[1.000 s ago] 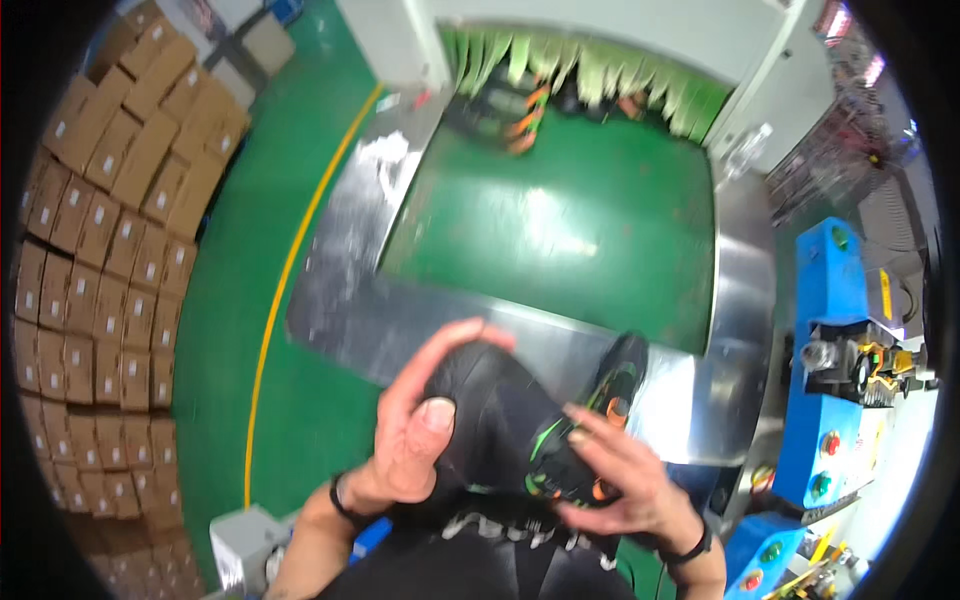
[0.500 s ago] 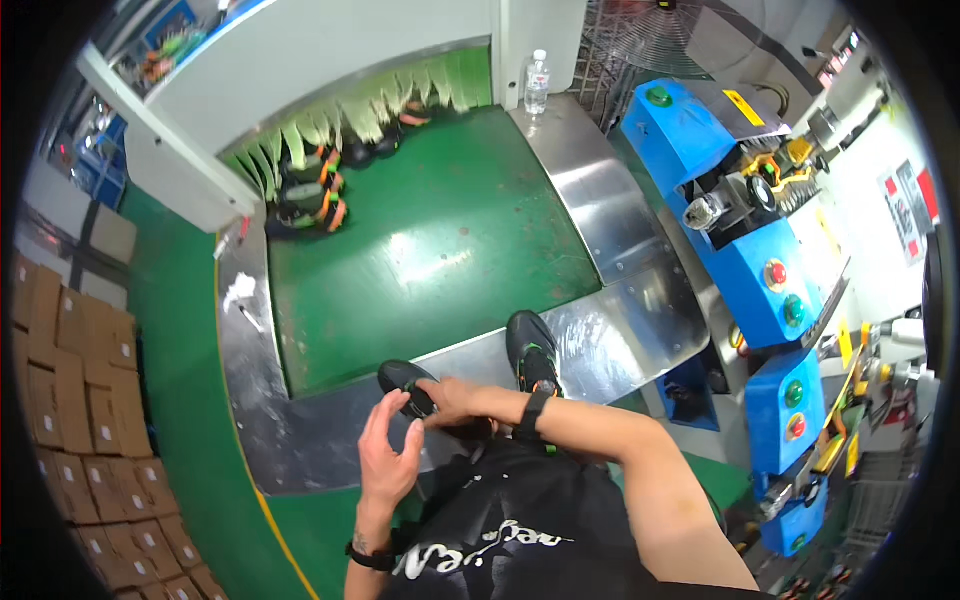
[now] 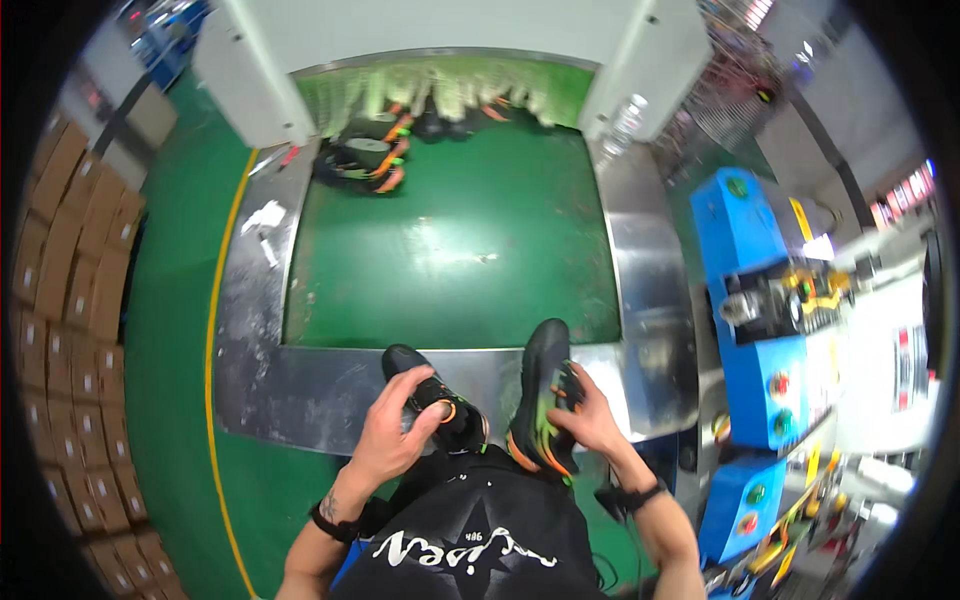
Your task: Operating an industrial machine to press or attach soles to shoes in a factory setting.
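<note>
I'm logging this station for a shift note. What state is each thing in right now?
Left hand: closed around the left shoe.
Left shoe: black, held over the metal ledge, toe toward the belt.
Right hand: gripping the right shoe.
Right shoe: black with green and orange trim, held with its toe toward the belt.
Green belt: bare in the middle.
Shoes at the far end: lying under the curtain strips.

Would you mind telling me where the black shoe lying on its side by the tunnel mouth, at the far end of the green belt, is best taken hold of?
Probably at the heel end of that black shoe, reaching in from the near side across the open green belt. It lies on its side with its orange-trimmed sole edge facing the belt's middle, and other shoes crowd behind it under the tunnel curtain.
</note>
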Motion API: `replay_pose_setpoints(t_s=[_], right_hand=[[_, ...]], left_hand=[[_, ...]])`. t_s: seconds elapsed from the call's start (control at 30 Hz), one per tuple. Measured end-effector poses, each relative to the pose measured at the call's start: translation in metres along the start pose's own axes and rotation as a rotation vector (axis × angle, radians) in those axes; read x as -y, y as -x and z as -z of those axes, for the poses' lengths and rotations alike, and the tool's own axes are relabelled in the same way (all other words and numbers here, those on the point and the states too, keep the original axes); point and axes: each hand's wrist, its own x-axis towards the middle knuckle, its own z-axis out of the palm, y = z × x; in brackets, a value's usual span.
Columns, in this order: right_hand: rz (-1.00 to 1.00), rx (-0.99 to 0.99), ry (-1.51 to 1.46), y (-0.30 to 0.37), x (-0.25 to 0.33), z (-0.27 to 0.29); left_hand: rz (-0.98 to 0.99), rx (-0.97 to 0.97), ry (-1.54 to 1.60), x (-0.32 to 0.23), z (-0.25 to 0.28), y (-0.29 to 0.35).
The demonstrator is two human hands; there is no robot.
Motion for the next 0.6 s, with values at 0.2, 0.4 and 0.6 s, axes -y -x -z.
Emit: replay_pose_setpoints(t_s=[0.2,0.4,0.6], right_hand=[[0.496,0.456,0.166,0.052,0.134,-0.003],[0.699,0.538,0.153,0.056,0.158,-0.009],[0.763,0.614,0.153,0.043,0.175,-0.01]], left_hand=[[-0.028,-0.004,0.59,-0.047,-0.012,-0.029],[-0.104,-0.026,0.666,-0.086,0.004,-0.011],[-0.175,-0.159,0.453,-0.105,0.016,-0.004]])
